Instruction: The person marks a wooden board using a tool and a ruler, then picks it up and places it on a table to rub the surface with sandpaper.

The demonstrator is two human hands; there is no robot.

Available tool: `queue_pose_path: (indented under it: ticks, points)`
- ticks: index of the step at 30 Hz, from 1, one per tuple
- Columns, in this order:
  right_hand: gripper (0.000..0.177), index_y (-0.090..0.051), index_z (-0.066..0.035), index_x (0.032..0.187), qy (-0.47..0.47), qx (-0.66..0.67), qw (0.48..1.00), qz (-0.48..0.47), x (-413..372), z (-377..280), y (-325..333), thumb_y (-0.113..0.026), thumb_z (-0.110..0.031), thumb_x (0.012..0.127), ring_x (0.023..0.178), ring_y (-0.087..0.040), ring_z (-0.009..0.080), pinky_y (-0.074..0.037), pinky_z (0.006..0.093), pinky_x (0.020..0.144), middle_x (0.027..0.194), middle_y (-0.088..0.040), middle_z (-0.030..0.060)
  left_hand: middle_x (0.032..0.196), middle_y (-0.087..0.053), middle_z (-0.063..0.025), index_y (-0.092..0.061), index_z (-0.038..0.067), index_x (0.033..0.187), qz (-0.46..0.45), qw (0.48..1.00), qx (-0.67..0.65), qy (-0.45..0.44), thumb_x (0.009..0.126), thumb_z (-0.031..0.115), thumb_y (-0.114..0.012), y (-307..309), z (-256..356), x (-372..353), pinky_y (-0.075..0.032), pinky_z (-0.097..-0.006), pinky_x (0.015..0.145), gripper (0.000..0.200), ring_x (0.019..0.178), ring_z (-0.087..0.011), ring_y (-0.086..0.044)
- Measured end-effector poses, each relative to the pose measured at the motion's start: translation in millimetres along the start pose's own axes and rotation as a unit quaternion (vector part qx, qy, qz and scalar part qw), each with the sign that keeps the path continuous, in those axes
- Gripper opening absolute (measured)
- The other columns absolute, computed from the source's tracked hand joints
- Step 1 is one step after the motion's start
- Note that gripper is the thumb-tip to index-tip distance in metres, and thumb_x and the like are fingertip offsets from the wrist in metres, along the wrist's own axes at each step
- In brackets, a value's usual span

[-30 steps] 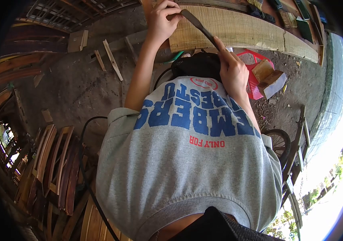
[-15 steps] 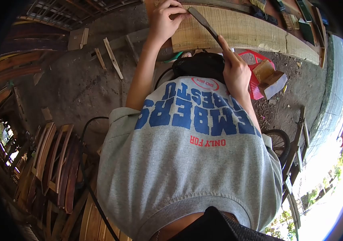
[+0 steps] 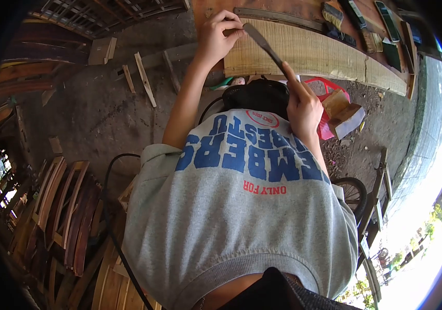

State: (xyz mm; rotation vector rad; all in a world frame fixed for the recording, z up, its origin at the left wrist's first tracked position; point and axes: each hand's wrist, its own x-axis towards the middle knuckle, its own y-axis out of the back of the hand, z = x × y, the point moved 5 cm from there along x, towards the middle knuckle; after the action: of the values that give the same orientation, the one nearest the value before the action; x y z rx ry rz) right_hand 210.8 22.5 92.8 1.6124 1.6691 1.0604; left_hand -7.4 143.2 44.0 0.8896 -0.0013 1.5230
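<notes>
My right hand (image 3: 305, 106) is wrapped round a flat, dark metal knife-like tool (image 3: 265, 45), index finger stretched along it. The tool points up and left, across a pale wooden board (image 3: 319, 54) with visible grain. At its rounded tip is my left hand (image 3: 222, 40), thumb and fingers pinched together; I cannot tell what, if anything, they hold. The board lies on a reddish-brown table (image 3: 211, 11), its left end close beside my left wrist.
Brushes (image 3: 332, 16) and a phone-like dark object (image 3: 386, 21) lie at the table's back right. An open cardboard box (image 3: 342, 111) rests on a red plastic chair or stool (image 3: 326, 129). Curved wooden parts (image 3: 79, 217) are stacked at left, and a black cable (image 3: 108, 206) runs past my left side.
The whole view has shifted slightly, so the board and both hands appear lower and more of the table shows. The hands and tool keep nearly the same pose.
</notes>
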Motion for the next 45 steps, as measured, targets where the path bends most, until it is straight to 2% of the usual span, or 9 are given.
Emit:
queue_pose_path:
  ticks: [6, 8, 12, 16, 17, 20, 25, 29, 45]
  points:
    - [0.052, -0.057, -0.031, 0.136, 0.03, 0.05, 0.998, 0.013, 6.4, 7.0, -8.3, -0.058, -0.006, 0.091, 0.058, -0.061, 0.0243, -0.047, 0.037, 0.052, 0.074, -0.061, 0.0072, 0.086, -0.067, 0.0013, -0.077, 0.009, 0.084, 0.014, 1.0, 0.012, -0.015, 0.076, 0.022, -0.081, 0.0, -1.4, -2.2, -0.052, -0.0306, 0.064, 0.016, 0.074, -0.0169, -0.065]
    - [0.051, -0.056, -0.031, 0.136, 0.004, 0.076, 0.996, 0.039, -0.8, 2.8, 2.4, -0.057, -0.006, 0.091, 0.063, -0.063, 0.0287, -0.049, 0.0389, 0.055, 0.076, -0.063, 0.0087, 0.09, -0.067, -0.0025, -0.076, 0.005, 0.088, -0.029, 0.999, -0.015, 0.017, 0.077, 0.015, -0.08, 0.5, 5.2, -6.7, -0.051, -0.0306, 0.073, 0.015, 0.082, -0.018, -0.065]
    - [0.05, -0.056, -0.03, 0.136, 0.017, 0.099, 0.995, 0.018, -1.4, 11.7, -14.8, -0.057, -0.007, 0.092, 0.059, -0.062, 0.0275, -0.048, 0.0383, 0.053, 0.071, -0.06, 0.0085, 0.089, -0.067, -0.0025, -0.077, 0.007, 0.088, -0.025, 1.0, -0.004, 0.015, 0.078, 0.018, -0.08, -1.7, -9.7, -10.6, -0.051, -0.0306, 0.073, 0.016, 0.082, -0.0177, -0.065]
    - [0.047, -0.058, -0.033, 0.134, -0.02, 0.092, 0.995, 0.012, 0.4, 7.1, -1.7, -0.057, -0.011, 0.093, 0.068, -0.067, 0.0288, -0.052, 0.0379, 0.057, 0.083, -0.068, 0.0084, 0.091, -0.068, -0.0025, -0.076, 0.005, 0.089, -0.027, 1.0, 0.004, 0.007, 0.078, 0.018, -0.08, 0.0, 3.0, -7.3, -0.051, -0.0311, 0.073, 0.018, 0.084, -0.0183, -0.066]
    - [0.046, -0.058, -0.033, 0.133, -0.018, 0.044, 0.999, -0.019, 2.6, 4.6, -3.1, -0.058, -0.011, 0.092, 0.065, -0.066, 0.0285, -0.05, 0.0392, 0.056, 0.08, -0.067, 0.0078, 0.091, -0.068, -0.0027, -0.076, 0.005, 0.09, -0.022, 1.0, 0.01, 0.009, 0.078, 0.018, -0.08, -0.3, -0.2, -8.1, -0.051, -0.0312, 0.073, 0.018, 0.084, -0.0185, -0.066]
    - [0.047, -0.058, -0.034, 0.134, -0.004, 0.073, 0.997, 0.011, 1.0, 8.6, -6.6, -0.058, -0.012, 0.092, 0.062, -0.064, 0.0283, -0.048, 0.0405, 0.054, 0.075, -0.064, 0.0082, 0.091, -0.067, -0.0028, -0.077, 0.007, 0.092, -0.019, 1.0, 0.012, 0.014, 0.079, 0.019, -0.08, 0.9, 1.2, -2.9, -0.051, -0.031, 0.075, 0.018, 0.084, -0.0183, -0.065]
    - [0.047, -0.056, -0.036, 0.135, -0.107, 0.047, 0.993, -0.014, 1.2, 31.7, 0.4, -0.058, -0.015, 0.094, 0.063, -0.064, 0.03, -0.049, 0.0409, 0.056, 0.078, -0.067, 0.0116, 0.09, -0.066, -0.0002, -0.078, 0.013, 0.095, -0.006, 0.995, -0.069, 0.07, 0.083, 0.024, -0.076, 1.7, 1.5, -7.4, -0.048, -0.0299, 0.08, 0.016, 0.087, -0.0146, -0.062]
    - [0.047, -0.055, -0.036, 0.135, -0.114, 0.059, 0.992, 0.0, -3.3, 44.5, -2.3, -0.058, -0.015, 0.094, 0.064, -0.065, 0.0303, -0.049, 0.041, 0.056, 0.08, -0.068, 0.0127, 0.09, -0.065, 0.0002, -0.078, 0.014, 0.094, -0.018, 0.994, -0.055, 0.088, 0.084, 0.024, -0.075, -0.7, -3.1, -8.7, -0.048, -0.0293, 0.08, 0.015, 0.086, -0.0135, -0.062]
    - [0.047, -0.055, -0.035, 0.136, -0.09, 0.052, 0.994, 0.016, -2.6, 39.9, 1.8, -0.056, -0.014, 0.094, 0.064, -0.065, 0.0296, -0.049, 0.0404, 0.057, 0.078, -0.067, 0.0119, 0.088, -0.065, 0.0008, -0.079, 0.015, 0.092, -0.024, 0.999, 0.006, 0.028, 0.082, 0.02, -0.077, -3.4, 3.5, -8.6, -0.05, -0.0289, 0.072, 0.012, 0.081, -0.014, -0.064]
